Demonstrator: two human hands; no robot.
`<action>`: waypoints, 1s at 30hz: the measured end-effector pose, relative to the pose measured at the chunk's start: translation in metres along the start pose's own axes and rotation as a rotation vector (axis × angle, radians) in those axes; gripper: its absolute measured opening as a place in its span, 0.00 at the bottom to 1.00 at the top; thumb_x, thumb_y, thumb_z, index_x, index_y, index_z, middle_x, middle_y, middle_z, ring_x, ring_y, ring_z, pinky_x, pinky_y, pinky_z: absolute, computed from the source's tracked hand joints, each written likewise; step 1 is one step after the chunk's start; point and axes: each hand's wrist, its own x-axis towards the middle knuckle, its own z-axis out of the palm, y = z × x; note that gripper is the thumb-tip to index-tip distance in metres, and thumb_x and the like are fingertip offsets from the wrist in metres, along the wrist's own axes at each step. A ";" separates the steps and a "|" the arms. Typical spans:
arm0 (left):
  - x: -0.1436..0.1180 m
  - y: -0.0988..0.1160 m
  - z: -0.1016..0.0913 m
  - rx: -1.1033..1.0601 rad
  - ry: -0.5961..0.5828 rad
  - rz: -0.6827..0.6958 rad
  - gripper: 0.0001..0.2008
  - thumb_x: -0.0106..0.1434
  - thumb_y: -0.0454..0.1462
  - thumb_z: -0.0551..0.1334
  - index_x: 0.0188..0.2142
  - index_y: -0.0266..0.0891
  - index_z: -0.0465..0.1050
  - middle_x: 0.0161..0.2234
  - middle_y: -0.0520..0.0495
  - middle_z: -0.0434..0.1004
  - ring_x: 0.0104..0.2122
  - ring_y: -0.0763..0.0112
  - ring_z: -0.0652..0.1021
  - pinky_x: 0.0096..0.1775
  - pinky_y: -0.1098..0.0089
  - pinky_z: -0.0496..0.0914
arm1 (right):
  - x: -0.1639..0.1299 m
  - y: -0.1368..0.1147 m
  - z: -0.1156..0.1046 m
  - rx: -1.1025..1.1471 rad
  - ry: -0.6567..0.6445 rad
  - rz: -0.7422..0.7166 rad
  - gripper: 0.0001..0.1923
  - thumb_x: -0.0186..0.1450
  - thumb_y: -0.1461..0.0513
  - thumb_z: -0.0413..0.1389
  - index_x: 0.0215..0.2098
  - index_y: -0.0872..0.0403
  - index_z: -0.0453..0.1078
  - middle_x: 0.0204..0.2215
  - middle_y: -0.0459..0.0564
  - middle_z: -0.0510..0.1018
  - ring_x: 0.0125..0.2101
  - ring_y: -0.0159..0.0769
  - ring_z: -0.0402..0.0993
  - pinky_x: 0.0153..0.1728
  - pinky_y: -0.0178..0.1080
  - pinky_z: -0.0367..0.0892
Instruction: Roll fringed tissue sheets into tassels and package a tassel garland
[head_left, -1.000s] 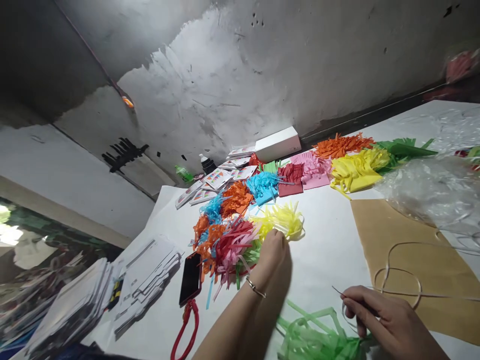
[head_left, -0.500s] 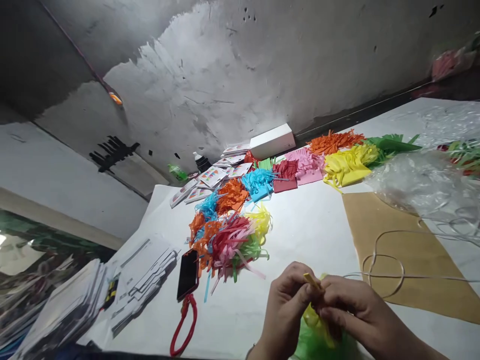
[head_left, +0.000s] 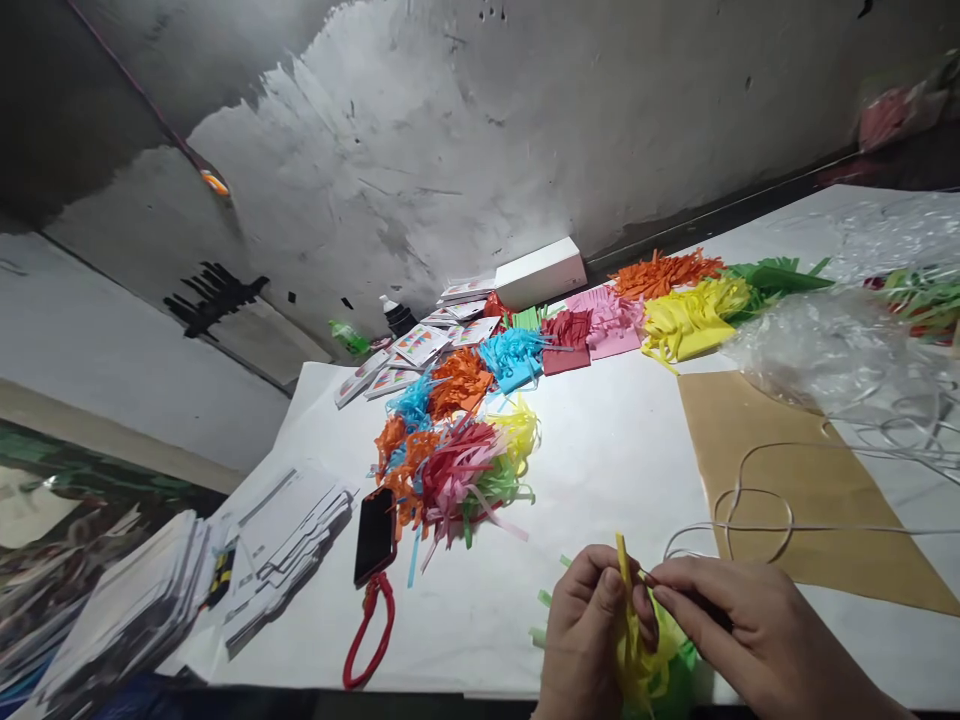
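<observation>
Near the table's front edge, my left hand is closed around a yellow paper tassel, whose twisted top sticks up past the thumb. Green fringe shows below the yellow strips, and more green strips poke out left of this hand. My right hand is just to the right, thumb and forefinger pinched on a thin string beside the tassel's top. A white cord runs in loops over brown paper and passes behind the right hand's fingers; whether it is the pinched string I cannot tell.
Beyond my hands lie a heap of colored tassels and fringed paper bundles. A phone with a red strap lies left, beside stacked paper sheets. Brown paper and clear plastic are right; a white box stands against the wall.
My hands have drawn slightly apart, the right fingers moving off the tassel to a thin string. More yellow strips now show below my left hand. The view has shifted a little.
</observation>
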 end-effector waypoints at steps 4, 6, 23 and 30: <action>-0.005 0.004 0.003 0.044 0.038 -0.018 0.18 0.61 0.49 0.72 0.32 0.37 0.72 0.18 0.55 0.71 0.18 0.80 0.68 0.23 0.78 0.61 | -0.001 -0.001 -0.001 0.001 -0.002 0.026 0.14 0.74 0.58 0.50 0.36 0.47 0.76 0.30 0.45 0.83 0.30 0.34 0.81 0.31 0.32 0.72; -0.006 0.006 0.003 0.082 0.068 -0.017 0.18 0.62 0.49 0.71 0.33 0.37 0.73 0.19 0.54 0.71 0.19 0.79 0.70 0.25 0.77 0.63 | -0.002 -0.001 -0.002 0.012 -0.009 0.033 0.14 0.74 0.57 0.50 0.36 0.48 0.76 0.30 0.45 0.82 0.30 0.35 0.80 0.31 0.32 0.72; -0.020 0.019 0.011 0.516 0.125 0.068 0.19 0.63 0.53 0.68 0.34 0.37 0.79 0.25 0.48 0.79 0.25 0.73 0.73 0.30 0.73 0.67 | -0.009 0.006 -0.006 -0.136 -0.133 0.086 0.13 0.74 0.58 0.50 0.35 0.46 0.75 0.27 0.41 0.81 0.28 0.33 0.79 0.28 0.34 0.69; -0.022 0.015 0.002 0.600 0.035 0.044 0.18 0.65 0.52 0.67 0.35 0.38 0.78 0.26 0.47 0.78 0.24 0.73 0.73 0.30 0.73 0.67 | -0.007 0.006 -0.004 0.045 -0.122 0.260 0.13 0.71 0.54 0.53 0.31 0.47 0.74 0.25 0.42 0.79 0.27 0.33 0.78 0.28 0.33 0.67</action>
